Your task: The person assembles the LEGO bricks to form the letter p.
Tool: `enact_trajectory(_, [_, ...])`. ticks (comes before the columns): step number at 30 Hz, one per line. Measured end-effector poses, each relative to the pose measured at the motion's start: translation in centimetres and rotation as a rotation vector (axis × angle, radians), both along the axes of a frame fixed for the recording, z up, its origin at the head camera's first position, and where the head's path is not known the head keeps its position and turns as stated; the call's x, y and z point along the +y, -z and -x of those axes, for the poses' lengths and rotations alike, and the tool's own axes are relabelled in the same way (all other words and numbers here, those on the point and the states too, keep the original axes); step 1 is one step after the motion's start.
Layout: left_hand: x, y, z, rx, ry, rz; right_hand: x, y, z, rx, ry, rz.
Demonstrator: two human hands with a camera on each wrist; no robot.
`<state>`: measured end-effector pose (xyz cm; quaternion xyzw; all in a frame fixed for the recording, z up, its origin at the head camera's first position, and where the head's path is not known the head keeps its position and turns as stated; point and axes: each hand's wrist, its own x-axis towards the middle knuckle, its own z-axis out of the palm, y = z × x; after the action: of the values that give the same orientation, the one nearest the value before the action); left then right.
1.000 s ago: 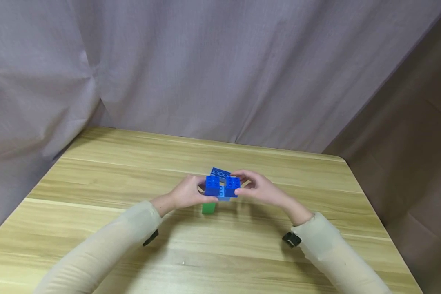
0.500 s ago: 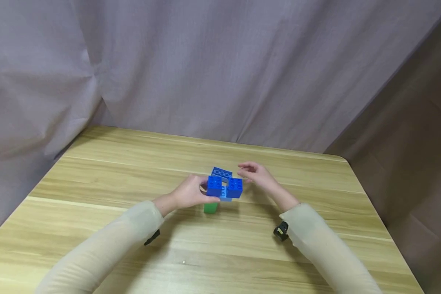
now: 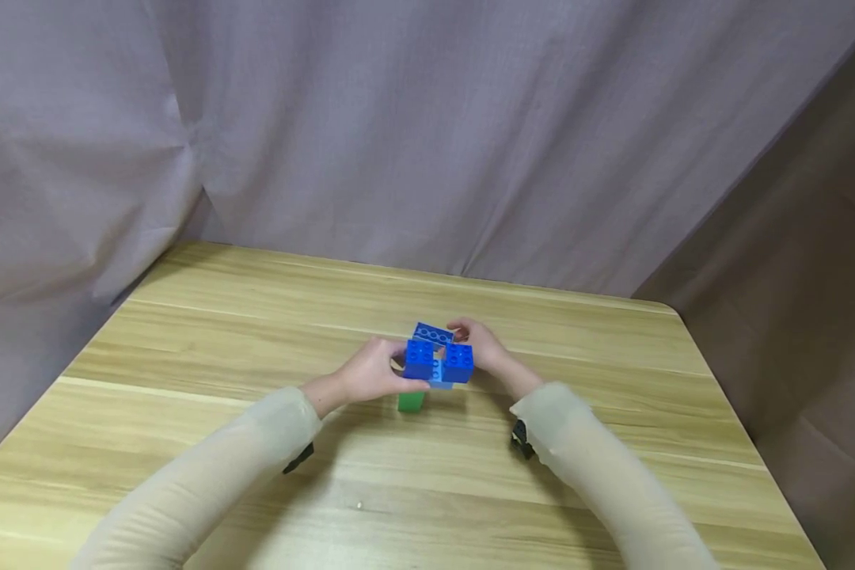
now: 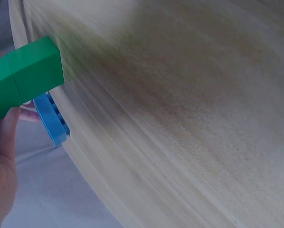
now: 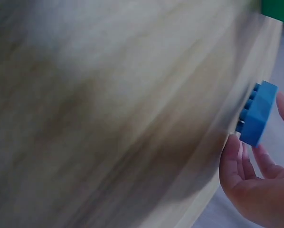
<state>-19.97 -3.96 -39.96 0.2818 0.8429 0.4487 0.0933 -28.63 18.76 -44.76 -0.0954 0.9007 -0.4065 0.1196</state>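
Observation:
My left hand (image 3: 374,370) grips a toy-brick build from the left, thumb in front. Two dark blue bricks, the left block (image 3: 419,360) and the right block (image 3: 459,364), stand studs up, with a light blue brick (image 3: 438,372) between and below them. A green brick (image 3: 411,401) hangs underneath; the left wrist view shows green bricks (image 4: 35,66) above the table. Behind the build, a blue brick (image 3: 433,336) shows its hollow underside. Whether it joins the build is hidden. My right hand (image 3: 479,347) has its loosely bent fingers around that brick's end (image 5: 256,118); firm contact cannot be made out.
The wooden table (image 3: 256,332) lies under both hands, with a grey curtain (image 3: 370,134) behind it and at its sides. A tiny pale speck (image 3: 359,505) lies near the front. Dark wrist devices (image 3: 522,440) show beneath the sleeves.
My right hand has let go of the right dark blue block, drawn back, then come in behind the build to the rear blue brick. My left hand keeps its grip.

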Motion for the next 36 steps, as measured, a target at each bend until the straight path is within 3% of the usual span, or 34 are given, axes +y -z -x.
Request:
enact_trajectory(5, [0.0,0.1,0.0,0.010,0.007,-0.004,-0.4,0.7,0.2,0.013,0.044,-0.033])
enact_trajectory(6, [0.0,0.1,0.0,0.010,0.008,-0.004,-1.7,-2.5,-2.1,-0.005,0.073,-0.041])
enact_trajectory(14, [0.0,0.0,-0.1,0.007,0.014,-0.007,-2.3,-3.0,-2.9,0.033,0.116,0.011])
enact_trajectory(23, [0.0,0.0,-0.1,-0.007,0.005,-0.013,-1.8,-2.6,-2.7,0.028,0.214,0.084])
enact_trajectory(30, [0.0,-0.1,-0.2,-0.006,0.010,-0.009,-1.2,-3.6,-2.8,0.028,0.305,0.251])
enact_trajectory(36, [0.1,-0.1,-0.2,-0.010,-0.004,-0.011,-0.4,-4.4,-2.8,-0.026,0.303,0.529])
